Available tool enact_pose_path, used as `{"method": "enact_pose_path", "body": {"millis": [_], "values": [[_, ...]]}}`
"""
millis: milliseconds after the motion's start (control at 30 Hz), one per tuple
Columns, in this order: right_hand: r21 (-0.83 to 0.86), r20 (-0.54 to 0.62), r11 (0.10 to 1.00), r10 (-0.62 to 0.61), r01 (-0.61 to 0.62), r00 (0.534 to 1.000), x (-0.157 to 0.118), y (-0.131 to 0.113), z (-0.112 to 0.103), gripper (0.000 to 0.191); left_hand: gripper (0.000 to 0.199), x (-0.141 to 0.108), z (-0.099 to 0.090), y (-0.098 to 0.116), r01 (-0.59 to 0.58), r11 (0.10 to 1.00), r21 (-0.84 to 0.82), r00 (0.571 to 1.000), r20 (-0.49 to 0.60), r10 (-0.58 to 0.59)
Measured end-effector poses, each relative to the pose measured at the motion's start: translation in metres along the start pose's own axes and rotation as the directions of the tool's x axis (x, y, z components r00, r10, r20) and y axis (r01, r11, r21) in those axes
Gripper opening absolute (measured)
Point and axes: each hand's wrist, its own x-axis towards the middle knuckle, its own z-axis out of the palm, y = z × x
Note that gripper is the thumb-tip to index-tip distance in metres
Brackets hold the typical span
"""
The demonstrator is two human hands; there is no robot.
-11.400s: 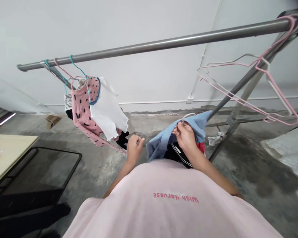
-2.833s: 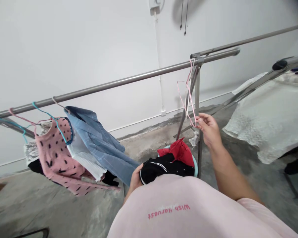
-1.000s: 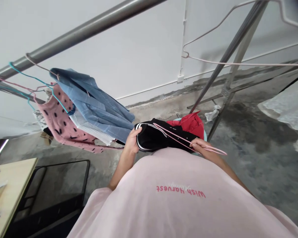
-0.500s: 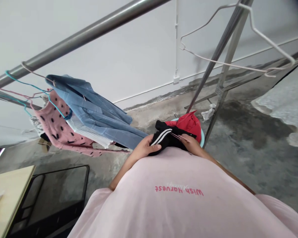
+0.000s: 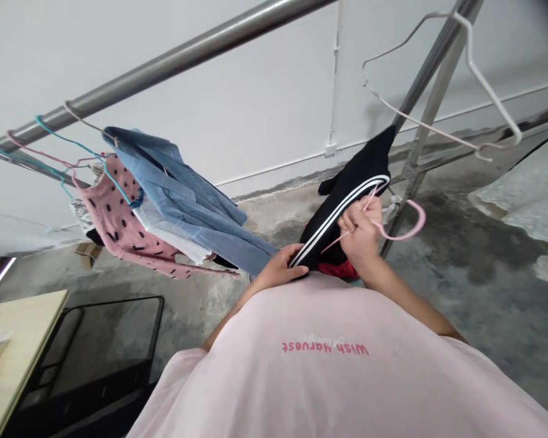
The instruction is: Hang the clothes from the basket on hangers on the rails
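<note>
A black garment (image 5: 347, 188) with white stripes along its edge stretches in front of my shirt. At its lower left end my left hand (image 5: 281, 266) pinches the striped edge, thumb on top. My right hand (image 5: 361, 230) is closed around a pink clothes hanger (image 5: 413, 228), whose hook points out to the right. One end of the hanger sits inside the garment's striped opening and lifts that side up. How much of the hanger lies within the cloth is hidden. Red cloth (image 5: 338, 269) shows below the garment, behind my right wrist.
A metal rail (image 5: 187, 58) crosses above, with a denim garment (image 5: 178, 201) and a pink spotted top (image 5: 119, 213) on hangers at left. A white hanger (image 5: 493, 79) hangs at right by the slanted post (image 5: 427, 97). A wooden table (image 5: 22, 340) stands lower left.
My right hand has risen with the hanger, pulling the garment's right side up and out. The hanger's pink hook now shows. The red cloth is mostly covered. My left hand stays on the striped edge.
</note>
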Motion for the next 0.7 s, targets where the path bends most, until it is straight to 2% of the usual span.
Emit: {"method": "enact_pose_path", "body": {"millis": [100, 233, 333, 400, 467, 533, 633, 700], "values": [[0.088, 0.003, 0.996, -0.007, 0.007, 1.0, 0.003, 0.02, 0.011, 0.049, 0.061, -0.004, -0.001, -0.008, -0.069, 0.997, 0.032, 0.996, 0.065, 0.067], [0.064, -0.019, 0.984, -0.164, 0.165, 0.986, 0.016, 0.035, 0.016, 0.048, 0.068, -0.006, -0.008, -0.027, -0.181, 0.954, 0.24, 0.983, 0.032, 0.179], [-0.083, -0.005, 0.955, -0.285, 0.284, 0.958, 0.016, 0.037, 0.019, 0.04, 0.067, -0.004, -0.009, -0.04, -0.118, 0.965, 0.233, 0.992, 0.062, 0.106], [-0.181, 0.06, 0.924, -0.332, 0.337, 0.941, 0.011, 0.036, 0.021, 0.037, 0.062, -0.002, -0.008, -0.046, -0.026, 0.968, 0.248, 0.999, 0.046, 0.014], [-0.239, 0.144, 0.894, -0.354, 0.38, 0.924, 0.004, 0.036, 0.022, 0.036, 0.054, 0.0, -0.008, -0.052, 0.084, 0.928, 0.362, 0.996, -0.051, -0.07], [-0.259, 0.209, 0.871, -0.372, 0.418, 0.904, 0.0, 0.036, 0.02, 0.036, 0.043, 0.001, -0.011, -0.057, 0.147, 0.862, 0.485, 0.982, -0.174, -0.07], [-0.288, 0.234, 0.845, -0.395, 0.451, 0.889, 0.001, 0.037, 0.014, 0.037, 0.034, 0.0, -0.022, -0.059, 0.131, 0.794, 0.594, 0.935, -0.341, 0.101], [-0.323, 0.214, 0.827, -0.409, 0.46, 0.887, 0.004, 0.038, 0.008, 0.038, 0.039, -0.002, -0.03, -0.054, 0.091, 0.755, 0.65, 0.887, -0.398, 0.235]]}}
